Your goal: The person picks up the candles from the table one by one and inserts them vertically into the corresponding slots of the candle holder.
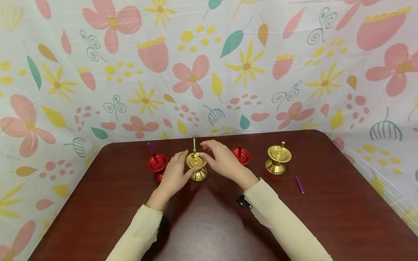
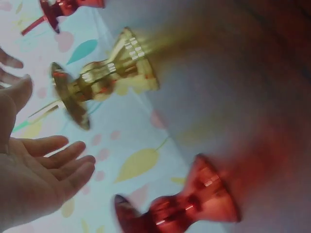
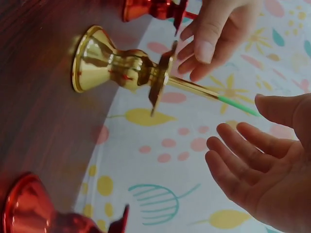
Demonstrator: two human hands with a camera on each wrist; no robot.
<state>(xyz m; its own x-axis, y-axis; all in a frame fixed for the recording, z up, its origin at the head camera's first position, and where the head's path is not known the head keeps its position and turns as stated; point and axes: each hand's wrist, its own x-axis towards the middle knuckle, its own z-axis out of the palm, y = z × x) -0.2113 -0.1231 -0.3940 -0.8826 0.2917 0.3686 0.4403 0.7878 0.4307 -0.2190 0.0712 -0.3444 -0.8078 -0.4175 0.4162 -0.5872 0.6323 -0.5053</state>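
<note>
A gold candle holder (image 1: 199,175) stands upright at the middle back of the table, with a thin green candle (image 1: 194,144) upright in its tube. My left hand (image 1: 174,171) hovers at the holder's left side, fingers spread and loosely bent. On the other side my right hand (image 1: 221,159) hovers near the candle, its thumb close to the green tip in the right wrist view. Both hands look apart from the holder and grip nothing. Left of my left hand is a red candle holder (image 1: 157,164) bearing a leaning purple candle (image 1: 150,146).
Behind my right hand stands another red candle holder (image 1: 245,159), partly hidden. Farther right is a second gold candle holder (image 1: 275,167). A loose purple candle (image 1: 299,185) lies on the dark wooden table (image 1: 202,224). A flower-patterned cloth (image 1: 192,108) hangs behind.
</note>
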